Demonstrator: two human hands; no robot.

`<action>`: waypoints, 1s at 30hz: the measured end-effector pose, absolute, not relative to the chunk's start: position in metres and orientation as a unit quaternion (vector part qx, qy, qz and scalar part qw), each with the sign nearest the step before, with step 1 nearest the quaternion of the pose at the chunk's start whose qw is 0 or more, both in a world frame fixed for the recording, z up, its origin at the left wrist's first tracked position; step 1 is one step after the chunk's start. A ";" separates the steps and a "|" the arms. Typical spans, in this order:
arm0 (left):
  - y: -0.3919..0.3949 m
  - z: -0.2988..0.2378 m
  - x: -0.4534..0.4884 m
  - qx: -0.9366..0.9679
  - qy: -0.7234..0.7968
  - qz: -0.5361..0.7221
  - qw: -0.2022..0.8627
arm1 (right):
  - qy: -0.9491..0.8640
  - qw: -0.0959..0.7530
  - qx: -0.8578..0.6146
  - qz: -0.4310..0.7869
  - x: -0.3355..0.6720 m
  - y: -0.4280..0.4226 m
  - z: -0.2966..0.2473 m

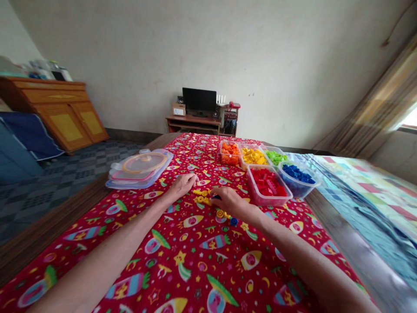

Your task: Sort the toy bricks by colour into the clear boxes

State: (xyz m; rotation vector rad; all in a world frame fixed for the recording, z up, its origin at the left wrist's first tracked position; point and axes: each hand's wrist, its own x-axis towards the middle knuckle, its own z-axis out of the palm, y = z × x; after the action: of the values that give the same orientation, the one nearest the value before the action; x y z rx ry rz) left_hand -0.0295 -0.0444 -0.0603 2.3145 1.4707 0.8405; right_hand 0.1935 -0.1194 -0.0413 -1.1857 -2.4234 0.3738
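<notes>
On the patterned red cloth (208, 256), my left hand (185, 183) rests with its fingers curled in, just left of a small group of yellow toy pieces (202, 199). Nothing shows in it. My right hand (226, 199) reaches down over the right side of that group, its fingers closed around a dark blue toy piece (215, 197) that is mostly covered. Nearer to me, below the right hand, lie a round yellow piece (220, 213) and a round blue piece (233, 221). The fingertips of the right hand are partly hidden.
Clear tubs hold red bricks (267, 182), blue bricks (298, 173), orange bricks (230, 152), yellow bricks (253, 156) and green bricks (275, 156) at the right. Stacked clear lids (141, 167) lie at the left. A monitor (199, 101) stands on a desk by the wall.
</notes>
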 end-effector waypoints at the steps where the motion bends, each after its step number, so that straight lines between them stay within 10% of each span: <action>1: -0.045 -0.060 -0.029 0.800 0.506 0.290 0.138 | -0.881 0.182 -0.420 0.124 0.189 -0.118 -0.043; 30: -0.046 -0.060 -0.028 0.807 0.478 0.315 0.146 | -0.915 0.076 -0.396 -0.027 0.231 -0.192 -0.065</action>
State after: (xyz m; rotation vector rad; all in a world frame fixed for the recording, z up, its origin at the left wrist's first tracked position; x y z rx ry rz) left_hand -0.0284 -0.0463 -0.0603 2.3236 1.3757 0.9081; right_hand 0.2312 -0.1922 -0.0651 -1.1857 -2.7421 -0.0822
